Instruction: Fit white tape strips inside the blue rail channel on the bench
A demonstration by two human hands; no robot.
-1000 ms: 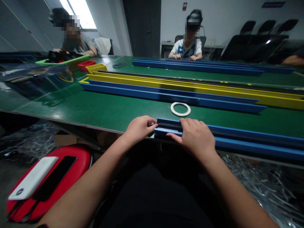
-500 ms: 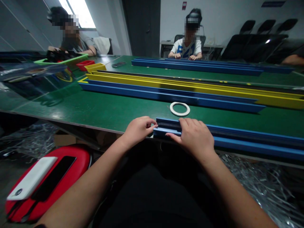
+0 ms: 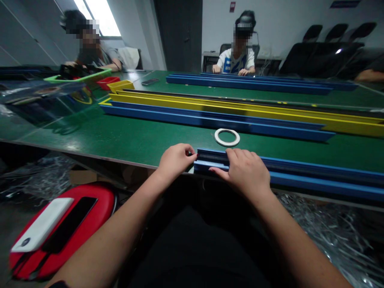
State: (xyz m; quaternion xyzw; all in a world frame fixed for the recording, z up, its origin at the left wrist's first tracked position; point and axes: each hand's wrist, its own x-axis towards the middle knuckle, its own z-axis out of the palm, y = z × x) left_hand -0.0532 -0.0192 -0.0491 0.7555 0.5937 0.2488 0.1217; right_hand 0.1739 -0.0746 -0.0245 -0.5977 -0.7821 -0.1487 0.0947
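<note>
A long blue channel (image 3: 315, 185) with a dark inner strip lies along the table's near edge. My right hand (image 3: 249, 170) is wrapped over it near its left end, thumb on the near wall and fingers on the far wall. At the very end of the channel, my left hand (image 3: 177, 159) is closed, thumb and forefinger pinched together; whatever is between the fingertips is too small to make out. Just beyond the channel a white tape roll (image 3: 227, 143) lies flat.
Across the green table (image 3: 144, 138) lie another blue channel (image 3: 168, 117) and yellow channels (image 3: 345, 125). Green, red and yellow trays stand at the back left. Two people sit across the table. A red stool (image 3: 99, 200) holds a white box and a black phone-like object.
My left hand's fingers have drawn closer together into a pinch and shifted slightly up at the channel's end. My right hand has stayed in place. The far person's hands have moved apart.
</note>
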